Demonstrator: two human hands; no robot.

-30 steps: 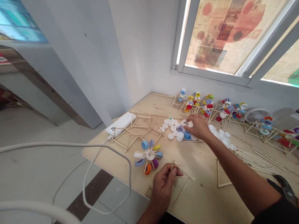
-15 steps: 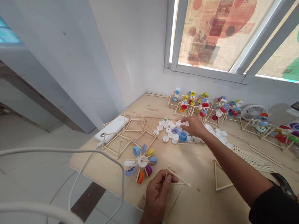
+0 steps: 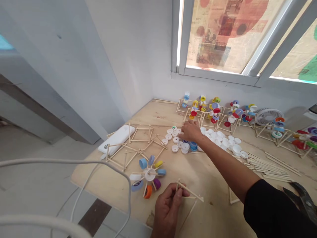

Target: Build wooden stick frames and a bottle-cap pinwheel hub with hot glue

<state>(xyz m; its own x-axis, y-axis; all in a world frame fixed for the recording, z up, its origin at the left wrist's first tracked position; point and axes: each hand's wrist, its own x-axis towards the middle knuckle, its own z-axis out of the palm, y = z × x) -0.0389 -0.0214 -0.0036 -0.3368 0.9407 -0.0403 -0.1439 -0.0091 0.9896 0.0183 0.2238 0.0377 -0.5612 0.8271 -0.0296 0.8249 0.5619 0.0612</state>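
Observation:
My left hand [image 3: 167,206] is closed on the corner of a small wooden stick frame [image 3: 189,193] near the front edge of the wooden table [image 3: 198,168]. My right hand [image 3: 190,131] reaches far forward over a pile of white bottle caps [image 3: 184,140], its fingers curled down on them; I cannot see what they grip. A pinwheel of coloured caps on sticks [image 3: 148,174] lies just left of my left hand.
Open stick frames [image 3: 135,142] and a white power bank [image 3: 117,139] lie at the left. Several finished cap wheels [image 3: 213,110] and a small white fan [image 3: 267,117] line the wall under the window. Loose sticks [image 3: 268,165] and pliers [image 3: 300,195] lie at the right. A white cable [image 3: 74,163] loops in front.
My right hand has slid left across the cap pile, toward its far left side. My left hand keeps its hold on the stick frame. The view has shifted a little.

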